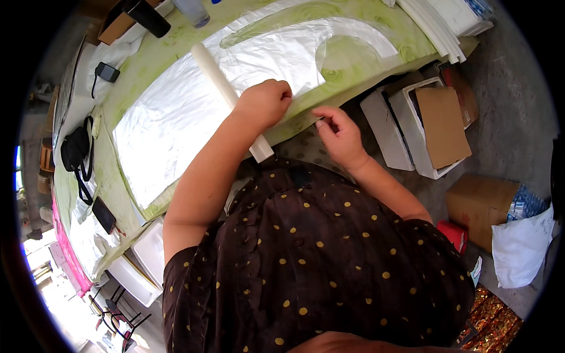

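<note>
My left hand [266,103] is closed in a fist above the near edge of the table, its forearm crossing over a long white tube [212,72]. Whatever its fingers hold, if anything, is hidden. My right hand [342,138] hovers just off the table edge, fingers curled and thumb close to the forefinger; a tiny dark spot shows between them, too small to name. Under the tube lies a shiny white plastic sheet [162,126] with a curved outline. A clear rounded area [347,56] in it lets the green patterned tablecloth [412,50] show through.
A black cup [147,19] and a clear container [192,12] stand at the far left. A black pouch [75,147] and a phone [104,216] lie on the table's left side. White foam boxes [406,126], a cardboard carton [482,203] and a white bag [521,247] occupy the floor at right.
</note>
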The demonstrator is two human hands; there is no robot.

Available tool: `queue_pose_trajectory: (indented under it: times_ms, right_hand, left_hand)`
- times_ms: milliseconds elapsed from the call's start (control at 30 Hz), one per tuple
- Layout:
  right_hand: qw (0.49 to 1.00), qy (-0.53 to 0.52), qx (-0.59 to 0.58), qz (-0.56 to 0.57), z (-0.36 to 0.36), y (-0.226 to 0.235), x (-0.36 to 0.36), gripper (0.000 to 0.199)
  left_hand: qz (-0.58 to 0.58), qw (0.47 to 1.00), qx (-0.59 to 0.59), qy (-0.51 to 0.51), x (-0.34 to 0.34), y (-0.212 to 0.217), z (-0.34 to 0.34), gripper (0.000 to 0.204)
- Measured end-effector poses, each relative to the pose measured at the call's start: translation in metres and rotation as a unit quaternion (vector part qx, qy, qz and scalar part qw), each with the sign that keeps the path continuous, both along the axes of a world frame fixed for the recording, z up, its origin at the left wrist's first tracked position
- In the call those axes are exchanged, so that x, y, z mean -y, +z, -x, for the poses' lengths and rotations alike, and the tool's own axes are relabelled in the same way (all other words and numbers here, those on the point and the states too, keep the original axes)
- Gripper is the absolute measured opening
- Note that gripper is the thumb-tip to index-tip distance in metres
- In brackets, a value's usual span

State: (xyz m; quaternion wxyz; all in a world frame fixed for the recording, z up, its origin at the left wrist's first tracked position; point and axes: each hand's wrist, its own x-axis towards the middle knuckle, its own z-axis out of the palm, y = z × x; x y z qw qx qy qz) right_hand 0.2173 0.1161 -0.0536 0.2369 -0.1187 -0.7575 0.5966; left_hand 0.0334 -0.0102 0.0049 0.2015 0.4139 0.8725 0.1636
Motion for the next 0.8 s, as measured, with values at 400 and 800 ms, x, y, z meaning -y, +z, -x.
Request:
queue_pose_trajectory:
  times_ms: [400, 800]
  right_hand:
    - [0.858, -0.119, 0.225, -0.447, 0.105, 0.02, -0.13, 0.058]
    - [0.911, 0.131, -0.119, -0.373, 0.089, 0.073, -0.005, 0.052]
  left_hand:
    - [-0.241, 0.961, 0.1, -0.095, 0.022, 0.026, -0.072, 0.04]
    - [-0.491, 0.67, 0.491, 0.262, 0.032, 0.035, -0.044, 0.05]
